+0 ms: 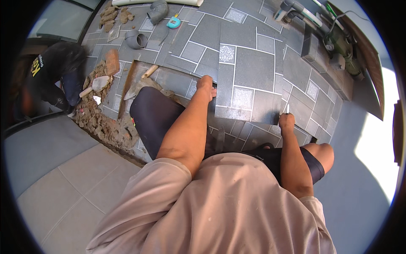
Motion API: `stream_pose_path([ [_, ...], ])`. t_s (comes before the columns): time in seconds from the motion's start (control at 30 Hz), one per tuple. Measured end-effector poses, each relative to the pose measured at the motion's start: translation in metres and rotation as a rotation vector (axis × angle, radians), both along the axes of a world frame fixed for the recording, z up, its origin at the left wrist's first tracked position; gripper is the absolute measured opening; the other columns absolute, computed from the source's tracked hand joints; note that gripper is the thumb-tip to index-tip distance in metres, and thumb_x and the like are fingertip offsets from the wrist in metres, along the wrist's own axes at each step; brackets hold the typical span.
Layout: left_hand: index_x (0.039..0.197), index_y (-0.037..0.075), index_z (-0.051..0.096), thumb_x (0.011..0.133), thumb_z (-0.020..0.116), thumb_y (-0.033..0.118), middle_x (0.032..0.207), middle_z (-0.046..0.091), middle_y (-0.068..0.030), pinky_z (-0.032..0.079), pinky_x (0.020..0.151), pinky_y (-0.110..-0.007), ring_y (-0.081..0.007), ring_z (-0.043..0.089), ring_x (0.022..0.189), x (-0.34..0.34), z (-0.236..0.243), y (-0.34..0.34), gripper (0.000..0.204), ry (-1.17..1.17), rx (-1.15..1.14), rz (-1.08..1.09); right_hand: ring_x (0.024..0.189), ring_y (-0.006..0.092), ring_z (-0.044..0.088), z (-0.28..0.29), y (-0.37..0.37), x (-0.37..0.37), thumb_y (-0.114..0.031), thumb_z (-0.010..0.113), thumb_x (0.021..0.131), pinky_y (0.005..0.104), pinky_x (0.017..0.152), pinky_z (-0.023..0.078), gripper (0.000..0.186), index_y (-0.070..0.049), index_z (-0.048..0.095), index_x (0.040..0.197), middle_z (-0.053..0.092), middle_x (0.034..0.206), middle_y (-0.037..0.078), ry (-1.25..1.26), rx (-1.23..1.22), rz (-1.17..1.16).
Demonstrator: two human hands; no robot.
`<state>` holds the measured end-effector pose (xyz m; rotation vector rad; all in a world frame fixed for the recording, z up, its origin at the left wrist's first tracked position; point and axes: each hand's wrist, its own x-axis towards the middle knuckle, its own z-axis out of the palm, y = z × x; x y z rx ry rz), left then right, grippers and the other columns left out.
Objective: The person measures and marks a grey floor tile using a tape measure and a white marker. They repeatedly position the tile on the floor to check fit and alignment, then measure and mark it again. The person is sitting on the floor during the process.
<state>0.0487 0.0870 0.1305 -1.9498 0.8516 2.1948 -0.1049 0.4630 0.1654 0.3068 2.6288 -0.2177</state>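
A large grey patterned tile (255,67) lies in front of me over the tiled floor. My left hand (206,87) is closed at its left edge, with the fingers curled against the side. My right hand (286,121) is by the tile's lower right corner, closed around a slim white pen (288,109) that points up and away from me. What the right fingertips touch is partly hidden. Left of my left hand, a recessed strip in the floor holds a trowel with a wooden handle (150,71), its blade in grey mortar.
Another trowel (100,84) rests on crumbled mortar beside a brick (112,62). A person in dark clothes (63,74) is at the left. Grey pipe elbows (136,39) and a teal tape measure (173,22) lie farther off. A tiled ledge with tools (325,63) borders the right.
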Motion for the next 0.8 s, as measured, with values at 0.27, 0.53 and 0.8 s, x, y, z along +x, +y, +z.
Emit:
stream_pose_path([
  [0.27,0.119,-0.008,0.065,0.091,0.057,0.015,0.124,0.065,-0.0317,0.057,0.088,-0.049,-0.0451,0.067,0.112,0.003,0.002,0.002,0.037,-0.279,-0.426,-0.159,0.109,0.0467,0.068,0.026,-0.026,0.029,-0.028,0.057,0.095,0.0528,0.094,0.053,0.036,0.002,0.074,0.108,0.072,0.110,0.030,0.164,0.069,0.093],
  [0.53,0.100,-0.010,0.070,0.096,0.065,0.029,0.090,0.073,-0.0283,0.058,0.080,-0.048,-0.0426,0.074,0.087,-0.010,0.033,-0.013,0.039,-0.014,-0.550,-0.029,0.071,0.0268,0.064,0.039,-0.027,0.010,-0.025,0.073,0.093,0.0436,0.073,0.051,0.030,0.005,0.070,0.088,0.069,0.078,0.016,0.315,-0.426,-0.038],
  [0.8,0.091,-0.009,0.066,0.093,0.059,0.007,0.080,0.069,-0.0189,0.055,0.059,-0.037,-0.0249,0.068,0.064,0.002,0.033,-0.021,0.017,-0.009,-0.394,0.299,0.052,0.0078,0.043,0.115,-0.027,-0.020,-0.025,0.056,0.106,0.0265,0.045,0.033,0.027,-0.004,0.062,0.123,0.049,0.065,-0.001,0.335,-0.922,-0.445],
])
